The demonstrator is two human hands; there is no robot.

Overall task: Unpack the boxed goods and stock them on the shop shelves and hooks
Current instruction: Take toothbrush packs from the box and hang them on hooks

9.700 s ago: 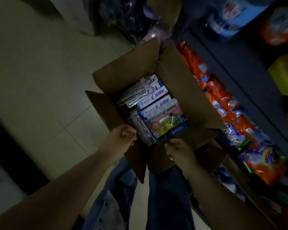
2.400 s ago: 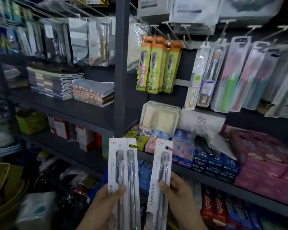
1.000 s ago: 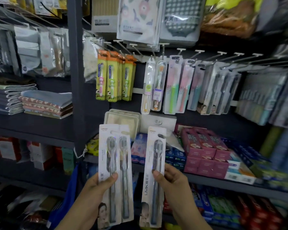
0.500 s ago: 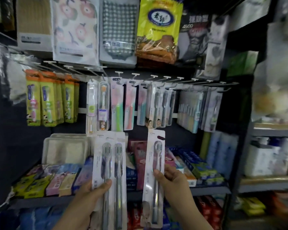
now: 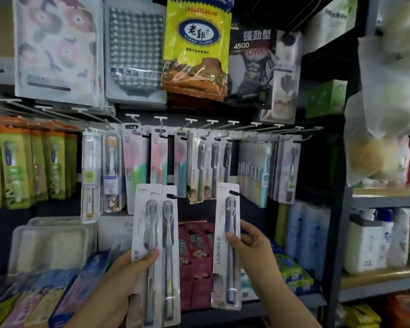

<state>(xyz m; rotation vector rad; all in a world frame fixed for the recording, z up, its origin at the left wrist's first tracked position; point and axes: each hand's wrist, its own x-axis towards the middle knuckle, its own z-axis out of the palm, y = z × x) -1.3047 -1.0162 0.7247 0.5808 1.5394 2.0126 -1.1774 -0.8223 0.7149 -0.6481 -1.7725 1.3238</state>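
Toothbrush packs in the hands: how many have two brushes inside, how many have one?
White card pack with two grey toothbrushes, in the left hand: 1
White card pack with one dark toothbrush, in the right hand: 1
Total: 2 packs

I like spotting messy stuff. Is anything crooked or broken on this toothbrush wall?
Nothing looks broken. The hanging toothbrush packs sit fairly straight on their hooks. The only loose ones are the twin pack in the left hand and the single pack in the right hand, not yet hung.
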